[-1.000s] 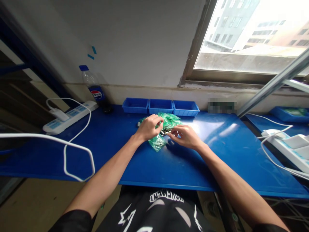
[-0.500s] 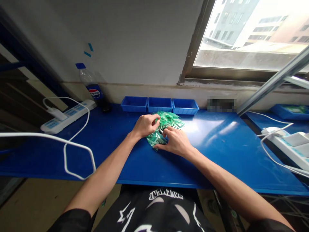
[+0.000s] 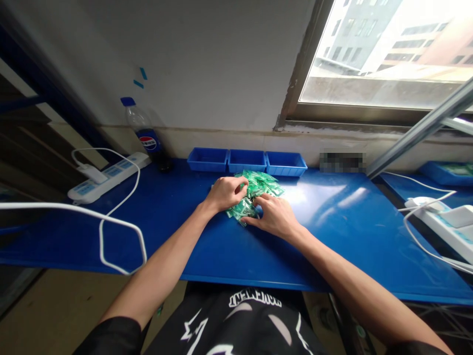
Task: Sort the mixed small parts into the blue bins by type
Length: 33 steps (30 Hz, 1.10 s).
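Observation:
A heap of small, flat, shiny green pieces lies on the blue table, between and beyond my hands. They look like circuit boards or little packets; I cannot tell which. My left hand rests against the heap's left side, fingers curled in and thumb close to the index finger; what they pinch, if anything, is hidden. At the lower right edge of the heap is my right hand. Its thumb stretches left along the near pieces, apart from the bent index finger, and its fingertips touch the heap.
Three blue bins stand in a row behind the heap, by the wall. A cola bottle and a white power strip are at the left, with a looping white cable nearer me. Another power strip lies at the right.
The view has shifted slightly. Both hands stay at the heap, with small finger movements. Pieces between them have been shuffled, and the near ones lie differently.

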Motion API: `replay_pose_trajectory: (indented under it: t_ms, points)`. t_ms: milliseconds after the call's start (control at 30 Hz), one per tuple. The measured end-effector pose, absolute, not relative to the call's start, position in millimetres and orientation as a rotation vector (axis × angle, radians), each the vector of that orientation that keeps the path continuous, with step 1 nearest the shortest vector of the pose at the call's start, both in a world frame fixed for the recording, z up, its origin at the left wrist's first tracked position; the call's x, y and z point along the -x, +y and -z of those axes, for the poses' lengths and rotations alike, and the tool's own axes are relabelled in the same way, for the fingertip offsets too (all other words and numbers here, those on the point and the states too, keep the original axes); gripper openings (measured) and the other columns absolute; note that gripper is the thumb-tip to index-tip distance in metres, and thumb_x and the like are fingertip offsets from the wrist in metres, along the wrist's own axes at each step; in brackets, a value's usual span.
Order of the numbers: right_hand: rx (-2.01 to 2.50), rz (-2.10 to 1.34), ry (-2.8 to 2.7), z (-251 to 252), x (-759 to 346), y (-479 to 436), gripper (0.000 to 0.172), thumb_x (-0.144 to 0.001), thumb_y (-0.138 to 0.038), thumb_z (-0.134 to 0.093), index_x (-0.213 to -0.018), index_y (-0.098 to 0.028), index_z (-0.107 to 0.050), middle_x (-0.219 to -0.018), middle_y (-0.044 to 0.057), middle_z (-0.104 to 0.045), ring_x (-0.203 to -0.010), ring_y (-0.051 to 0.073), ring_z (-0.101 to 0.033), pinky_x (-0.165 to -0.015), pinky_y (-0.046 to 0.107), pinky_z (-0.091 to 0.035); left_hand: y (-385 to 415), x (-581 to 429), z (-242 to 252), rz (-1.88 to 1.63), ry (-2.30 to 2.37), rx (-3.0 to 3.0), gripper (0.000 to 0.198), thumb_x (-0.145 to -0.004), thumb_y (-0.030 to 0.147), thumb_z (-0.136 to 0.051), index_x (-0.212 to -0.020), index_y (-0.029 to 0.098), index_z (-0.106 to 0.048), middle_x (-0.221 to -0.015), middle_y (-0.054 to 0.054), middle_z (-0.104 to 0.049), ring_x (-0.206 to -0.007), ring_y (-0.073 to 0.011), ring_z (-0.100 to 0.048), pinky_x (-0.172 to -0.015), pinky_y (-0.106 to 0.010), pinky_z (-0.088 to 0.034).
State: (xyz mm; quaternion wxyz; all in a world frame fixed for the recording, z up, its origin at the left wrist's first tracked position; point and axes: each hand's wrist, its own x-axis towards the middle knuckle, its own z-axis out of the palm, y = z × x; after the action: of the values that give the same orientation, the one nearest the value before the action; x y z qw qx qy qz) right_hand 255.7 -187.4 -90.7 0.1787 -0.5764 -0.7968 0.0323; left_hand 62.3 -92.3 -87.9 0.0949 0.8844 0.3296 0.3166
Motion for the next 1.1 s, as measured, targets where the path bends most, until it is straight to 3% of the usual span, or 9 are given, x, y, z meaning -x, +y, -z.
replay_pose_trajectory:
  t_ms: [267, 567, 700, 867, 1100]
  points:
    - [1.483, -0.359, -2.061, 93.8, -259.0, -181.4, 0.034, -0.089, -0.053, -0.073, -0.077, -0.022, -0.064, -0.080, 0.003, -0.068, -0.067, 0.018, -0.057, -0.062, 0.031, -0.040, -93.1, -63.3, 85.3, -0.960, 0.965, -2.549, 0.017, -0.095, 0.028, -0.059, -0.100, 0.021, -0.074, -0.074, -0.001, -0.070, -0.065, -0.0156, -0.063, -0.069, -0.027, -0.048]
    - [1.327, -0.753, -1.684, 87.1, -266.4, -175.9, 0.044, -0.084, -0.063, -0.075, -0.073, -0.022, -0.061, -0.063, -0.001, -0.059, -0.056, 0.014, -0.050, -0.053, 0.029, -0.037, -95.1, -65.1, 77.1, -1.049, 0.961, -2.289, 0.026, -0.098, 0.037, -0.058, -0.096, 0.018, -0.076, -0.073, -0.001, -0.072, -0.063, -0.0143, -0.063, -0.065, -0.026, -0.048]
    - [1.245, -0.910, -1.434, 82.5, -272.1, -173.6, 0.045, -0.082, -0.064, -0.077, -0.079, -0.024, -0.057, -0.062, -0.003, -0.059, -0.052, 0.016, -0.058, -0.051, 0.030, -0.044, -96.2, -67.1, 74.8, -1.011, 0.882, -2.102, 0.030, -0.092, 0.045, -0.068, -0.098, 0.018, -0.077, -0.079, -0.003, -0.075, -0.070, -0.0161, -0.067, -0.067, -0.026, -0.051]
    - [1.116, -1.034, -1.267, 84.8, -275.8, -169.4, 0.045, -0.074, -0.058, -0.086, -0.084, -0.024, -0.058, -0.075, -0.001, -0.069, -0.065, 0.020, -0.070, -0.063, 0.033, -0.056, -97.1, -71.0, 77.1, -0.905, 0.791, -1.839, 0.036, -0.079, 0.046, -0.083, -0.095, 0.014, -0.076, -0.073, -0.004, -0.073, -0.061, -0.0149, -0.065, -0.057, -0.025, -0.050]
    - [1.106, -1.143, -1.093, 85.8, -278.9, -167.8, 0.042, -0.079, -0.054, -0.084, -0.098, -0.024, -0.063, -0.090, 0.003, -0.075, -0.077, 0.018, -0.071, -0.069, 0.030, -0.056, -82.9, -58.5, 68.7, -0.902, 0.817, -1.470, 0.037, -0.072, 0.042, -0.090, -0.087, 0.012, -0.073, -0.065, -0.003, -0.072, -0.057, -0.0143, -0.069, -0.048, -0.020, -0.047]
